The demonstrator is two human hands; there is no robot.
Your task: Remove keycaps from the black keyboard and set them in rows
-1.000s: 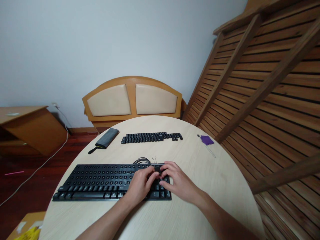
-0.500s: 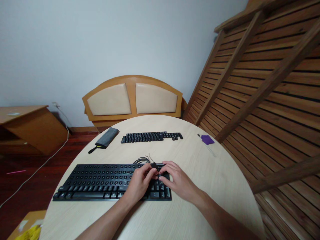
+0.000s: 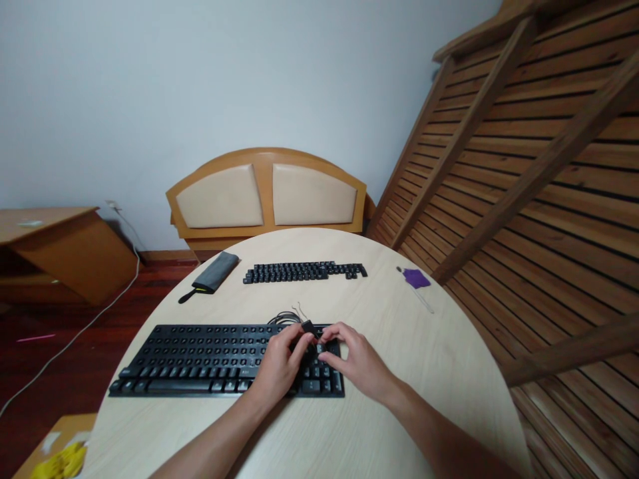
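A black keyboard (image 3: 200,352) lies in front of me, most of its upper main rows stripped to bare sockets; the bottom rows and number pad keep keycaps. My left hand (image 3: 279,362) rests over its right part, closed on a keycap puller (image 3: 308,326) with a black handle and two thin wire prongs pointing up and away. My right hand (image 3: 357,359) hovers at the number pad, thumb and forefinger apart, with no keycap clearly visible between them. Several loose keycaps (image 3: 289,272) stand in rows farther back on the table.
The round pale table (image 3: 414,399) carries a grey pouch (image 3: 217,273) at back left and a purple cloth (image 3: 416,278) with a thin pale stick (image 3: 422,300) at right. A coiled black cable (image 3: 283,318) lies behind the keyboard. Wooden slats (image 3: 559,233) lean at right.
My right thumb and forefinger have spread apart a little near the number pad. My left hand keeps the puller in nearly the same place. The view has shifted slightly.
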